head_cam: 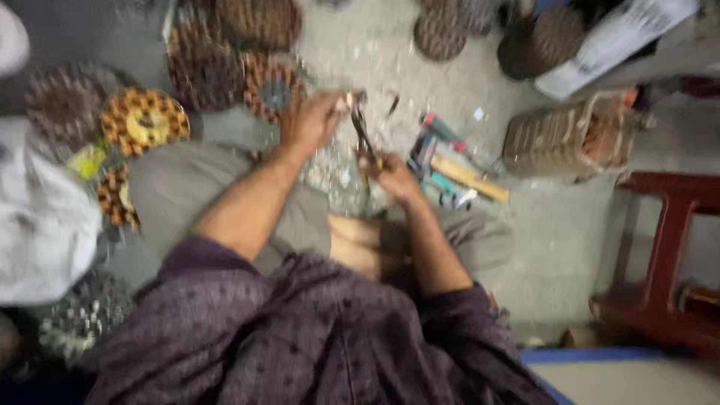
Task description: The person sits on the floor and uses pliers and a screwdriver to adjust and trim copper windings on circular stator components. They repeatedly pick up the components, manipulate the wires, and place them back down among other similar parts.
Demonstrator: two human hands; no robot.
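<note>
A: Head view, blurry, looking down at a person sitting cross-legged on a grey floor (pixel 570 240). Counts?

B: Two hands. Left hand (pixel 313 120) reaches forward, fingers pinched together on a small pale piece (pixel 349 99); too blurred to say what it is. Right hand (pixel 391 178) is clamped round the handles of a pair of pliers (pixel 365 139).

A: Pliers look like?

B: Dark, slim, jaws pointing up and away from the person, tip just below the small piece at the left fingertips. Can't tell whether the tip touches it. They sit between the two hands, above the knees, over a patch of pale scraps on the floor.

A: Coils?

B: Round wound stators, copper-brown. One bright one with a yellow centre (pixel 145 120) at left, one with a grey centre (pixel 271 86) just left of the left hand. At least five or six more, darker, along the top and left; exact count not possible in the blur.

A: Anything else?

B: A loose pile of hand tools (pixel 450 169) right of the right hand, one with a wooden handle, a couple teal or red. One stacked brown bundle (pixel 566 135) lying on its side further right. One dark red stool (pixel 667 255) at the right edge. White cloth (pixel 37 217) at left.
</note>
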